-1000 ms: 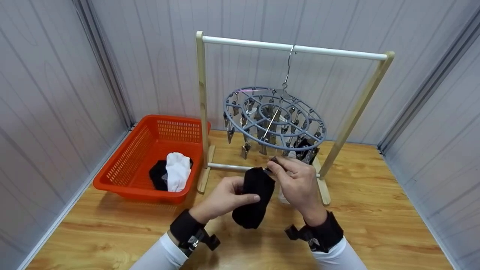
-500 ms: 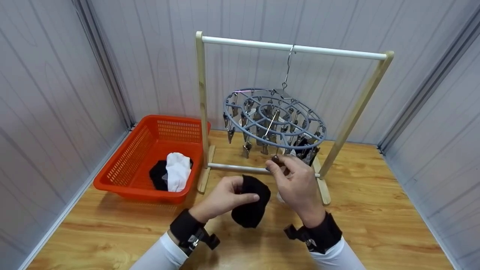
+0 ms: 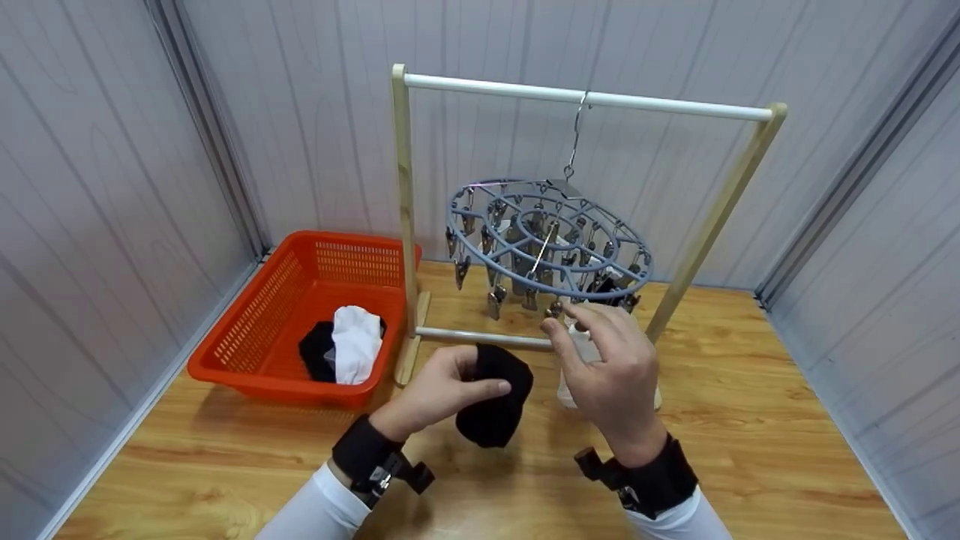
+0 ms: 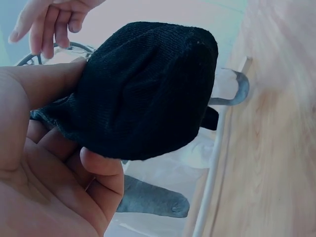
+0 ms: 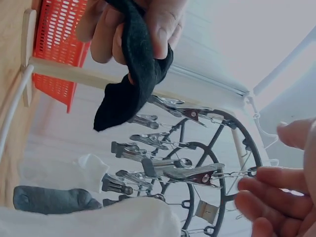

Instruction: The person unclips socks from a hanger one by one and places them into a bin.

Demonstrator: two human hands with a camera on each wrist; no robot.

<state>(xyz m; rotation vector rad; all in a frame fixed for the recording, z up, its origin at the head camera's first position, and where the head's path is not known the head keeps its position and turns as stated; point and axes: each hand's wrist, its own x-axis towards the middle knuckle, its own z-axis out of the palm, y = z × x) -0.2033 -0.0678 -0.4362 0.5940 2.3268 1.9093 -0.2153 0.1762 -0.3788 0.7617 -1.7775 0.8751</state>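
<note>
Black sock (image 3: pixel 493 405) bunched inside left hand (image 3: pixel 435 390) grip, toe hanging below.

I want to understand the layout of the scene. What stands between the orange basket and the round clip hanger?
In the head view, the wooden left post of the drying rack stands between the orange basket and the round clip hanger.

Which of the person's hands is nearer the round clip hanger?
Right. The right hand reaches just under the clip hanger's front rim; the left hand sits lower, holding a black sock.
</note>
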